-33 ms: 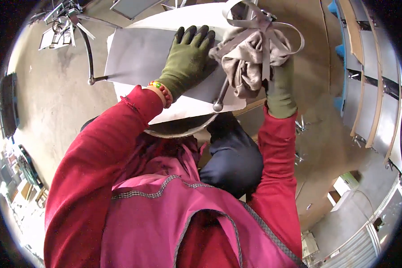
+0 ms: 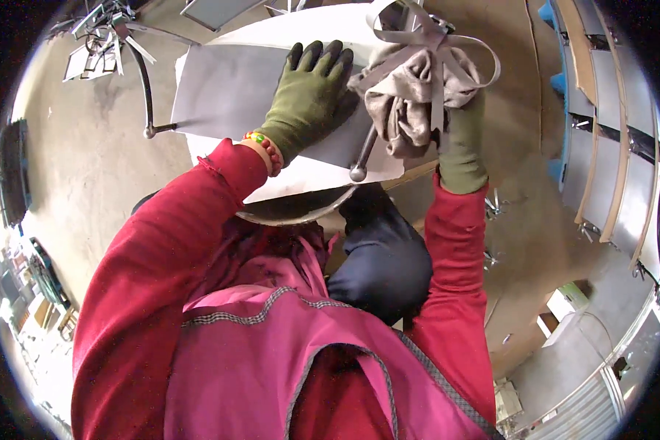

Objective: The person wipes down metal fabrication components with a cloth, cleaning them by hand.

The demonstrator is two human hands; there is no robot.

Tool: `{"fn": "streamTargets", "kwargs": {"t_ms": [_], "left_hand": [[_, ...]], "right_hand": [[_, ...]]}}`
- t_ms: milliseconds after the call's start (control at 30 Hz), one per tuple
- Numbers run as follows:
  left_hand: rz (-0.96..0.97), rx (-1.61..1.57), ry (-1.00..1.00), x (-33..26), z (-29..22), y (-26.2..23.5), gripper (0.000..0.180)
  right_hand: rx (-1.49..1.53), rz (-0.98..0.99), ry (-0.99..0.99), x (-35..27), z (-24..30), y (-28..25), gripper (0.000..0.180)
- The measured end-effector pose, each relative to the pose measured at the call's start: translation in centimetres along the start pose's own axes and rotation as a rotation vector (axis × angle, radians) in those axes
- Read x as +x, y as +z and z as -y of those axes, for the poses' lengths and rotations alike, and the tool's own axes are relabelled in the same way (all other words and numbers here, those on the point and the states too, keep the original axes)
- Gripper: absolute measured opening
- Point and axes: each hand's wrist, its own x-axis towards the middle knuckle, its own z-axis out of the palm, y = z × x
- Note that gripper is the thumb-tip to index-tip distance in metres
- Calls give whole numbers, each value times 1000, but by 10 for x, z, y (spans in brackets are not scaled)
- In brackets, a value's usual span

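Note:
My left hand (image 2: pixel 308 95), in a green glove with dark fingertips, lies flat with fingers stretched out on a smooth grey sheet (image 2: pixel 227 88). A pale white board (image 2: pixel 301 183) shows under the sheet. Bunched grey-beige cloth (image 2: pixel 407 110) is gripped by my right hand (image 2: pixel 463 143), also in a green glove; its fingers are hidden behind the folds. Looped flat strips (image 2: pixel 436 44) cross in front of the cloth. A dark rod with a round metal ball end (image 2: pixel 358 174) stands beside the sheet's near right corner.
A curved dark rod with a ball end (image 2: pixel 149 133) stands left of the sheet. Beyond it is a metal stand with strips (image 2: pixel 114 40). Grey panels with brown edging (image 2: pixel 601 147) line the right side. A white box (image 2: pixel 565 302) sits on the floor at lower right.
The bunched cloth has shifted slightly right and up. My left hand and the grey sheet have stayed in place.

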Motion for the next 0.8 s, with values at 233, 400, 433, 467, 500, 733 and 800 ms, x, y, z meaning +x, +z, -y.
{"fn": "streamTargets", "kwargs": {"t_ms": [233,400,433,467,500,733,800], "left_hand": [[-9,20,2,0,-1,1,52],[9,23,-12,3,-5,1,52],[13,24,-16,2,-4,0,52],[17,26,-21,2,-3,0,52],[19,27,-20,2,-3,-1,52],[4,-3,5,3,-2,-3,53],[-9,-24,16,3,-1,-2,53]], "right_hand": [[-388,93,-233,7,17,5,45],[-597,-81,-358,-1,-14,9,52],[-423,-6,-294,-1,-15,10,63],[-421,-6,-293,-2,-15,13,63],[-572,-66,-413,-3,-16,17,62],[-268,-167,-466,4,-4,41,34],[-181,-178,-438,4,-7,40,30]]}}
